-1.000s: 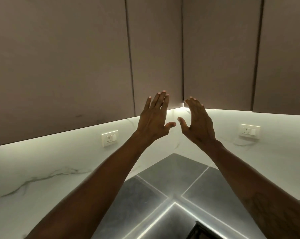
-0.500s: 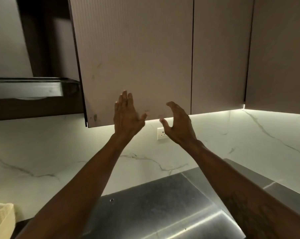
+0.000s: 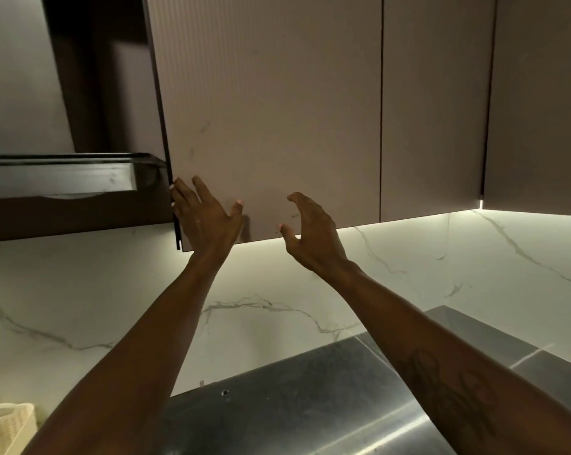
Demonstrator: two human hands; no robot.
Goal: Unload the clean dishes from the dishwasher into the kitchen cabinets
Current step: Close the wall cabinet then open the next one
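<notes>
A row of taupe upper cabinets fills the top of the view. The leftmost cabinet door (image 3: 267, 103) hangs shut. My left hand (image 3: 205, 218) is raised at its lower left corner, fingertips at the door's left edge, fingers mostly straight. My right hand (image 3: 310, 229) hovers a little to the right, just below the door's bottom edge, fingers loosely curved and holding nothing. No dishes and no dishwasher are in view.
A dark range hood (image 3: 70, 178) juts out left of the cabinet. More shut cabinet doors (image 3: 435, 103) run to the right. White marble backsplash (image 3: 80, 290) lies behind, a steel counter (image 3: 294, 412) below, and a cream basket (image 3: 5, 428) at bottom left.
The view has swung left along the cabinets from the corner to the door beside the hood. My left hand has moved to that door's left edge; my right hand's fingers have curved.
</notes>
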